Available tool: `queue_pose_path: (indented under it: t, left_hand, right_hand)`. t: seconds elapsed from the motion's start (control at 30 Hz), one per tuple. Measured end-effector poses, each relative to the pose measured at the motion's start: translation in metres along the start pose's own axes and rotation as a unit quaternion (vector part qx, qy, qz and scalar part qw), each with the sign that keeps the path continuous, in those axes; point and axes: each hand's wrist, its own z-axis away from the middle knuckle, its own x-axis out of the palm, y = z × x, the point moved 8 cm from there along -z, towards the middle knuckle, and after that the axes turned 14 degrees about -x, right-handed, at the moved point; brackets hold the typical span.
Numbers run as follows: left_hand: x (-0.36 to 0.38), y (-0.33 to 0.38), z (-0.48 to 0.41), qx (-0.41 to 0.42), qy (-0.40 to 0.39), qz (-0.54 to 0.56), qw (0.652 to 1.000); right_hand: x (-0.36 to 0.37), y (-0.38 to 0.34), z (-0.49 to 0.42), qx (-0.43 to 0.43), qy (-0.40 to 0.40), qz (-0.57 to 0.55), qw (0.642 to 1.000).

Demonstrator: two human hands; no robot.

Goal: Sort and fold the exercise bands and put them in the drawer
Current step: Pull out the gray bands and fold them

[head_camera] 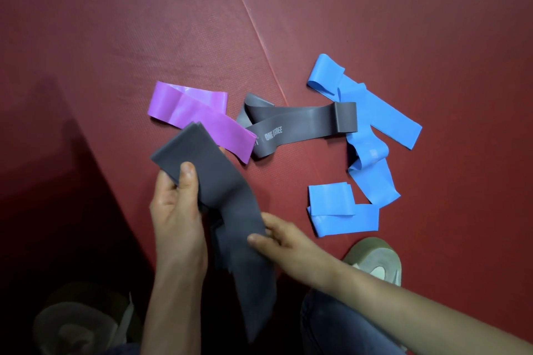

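Folding of the held grey band [222, 190], just below the purple band [199, 121]: left hand [173, 210] pinches its folded end, right hand [277, 239] grips the tail; edges should meet squarely.

Left hand [176, 210] and right hand [277, 236] bare; blue jeans [340, 326], olive-grey shoes [375, 256] worn.

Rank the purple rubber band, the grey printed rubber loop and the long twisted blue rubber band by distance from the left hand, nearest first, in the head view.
1. purple rubber band, just beyond the left hand.
2. grey printed rubber loop, centre of the spread.
3. long twisted blue rubber band, far right.
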Motion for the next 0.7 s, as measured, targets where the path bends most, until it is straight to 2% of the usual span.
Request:
queue_pose_path:
  t: [0.07, 0.1, 0.17, 0.27, 0.33, 0.4, 0.5, 0.6, 0.7]
  left_hand:
    - [0.001, -0.001, 0.000, -0.006, -0.004, -0.008, 1.000]
    - [0.000, -0.002, -0.001, -0.007, -0.001, -0.010, 1.000]
    - [0.001, -0.003, -0.001, -0.003, -0.001, -0.010, 1.000]
    - [0.003, -0.007, -0.002, -0.010, -0.010, -0.011, 1.000]
    - [0.003, -0.009, -0.002, -0.016, -0.011, -0.004, 1.000]
    - [0.007, -0.010, -0.002, -0.022, -0.016, -0.003, 1.000]
    - [0.011, -0.011, -0.001, -0.027, -0.017, -0.004, 0.999]
    - [0.011, -0.016, -0.002, -0.029, -0.021, -0.011, 0.999]
    - [0.014, -0.020, -0.002, -0.038, -0.027, -0.016, 0.999]
  right_hand:
    - [-0.006, -0.003, -0.007, -0.046, 0.029, 0.106, 0.993]
    - [-0.016, -0.008, -0.011, -0.073, 0.072, 0.166, 0.981]
    - [-0.039, -0.030, -0.020, -0.122, 0.157, 0.220, 0.955]
    - [-0.069, -0.068, -0.038, -0.200, 0.198, 0.315, 0.906]
    - [-0.094, -0.087, -0.050, -0.218, 0.236, 0.347, 0.881]
    - [-0.123, -0.098, -0.053, -0.207, 0.311, 0.358, 0.856]
    - [-0.162, -0.100, -0.039, -0.143, 0.400, 0.395, 0.815]
    - [-0.188, -0.085, -0.028, -0.046, 0.389, 0.466, 0.793]
    - [-0.202, -0.071, -0.017, 0.008, 0.401, 0.463, 0.791]
